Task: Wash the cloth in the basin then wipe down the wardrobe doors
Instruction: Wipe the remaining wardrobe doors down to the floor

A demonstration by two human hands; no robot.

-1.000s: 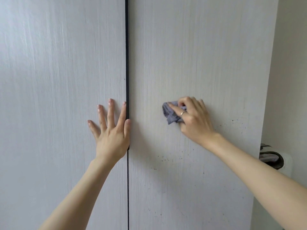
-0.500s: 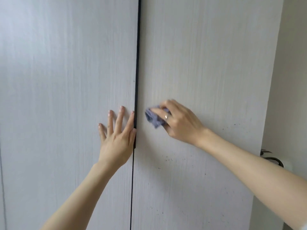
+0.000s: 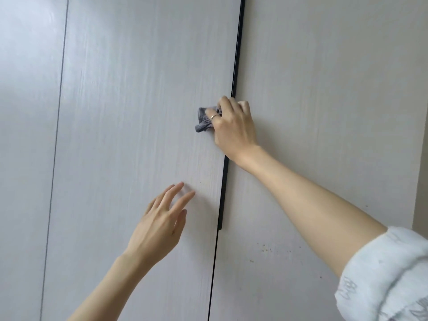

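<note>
Pale wood-grain wardrobe doors fill the view. My right hand (image 3: 232,126) grips a small crumpled grey cloth (image 3: 205,120) and presses it against the middle door (image 3: 139,112), just left of the black handle strip (image 3: 231,112). The hand itself lies across that strip, with the wrist over the right door (image 3: 324,100). My left hand (image 3: 162,221) is lower on the middle door, fingers straight and spread, tips near or on the surface.
A third door panel (image 3: 25,135) shows at the far left behind a thin seam. Small dark specks (image 3: 268,250) dot the right door's lower part. The wardrobe's right edge meets a beige wall (image 3: 422,181).
My right hand has carried the cloth leftward across the black strip from the right door onto the middle door. My left hand has dropped lower and away from the strip. The view has shifted left.
</note>
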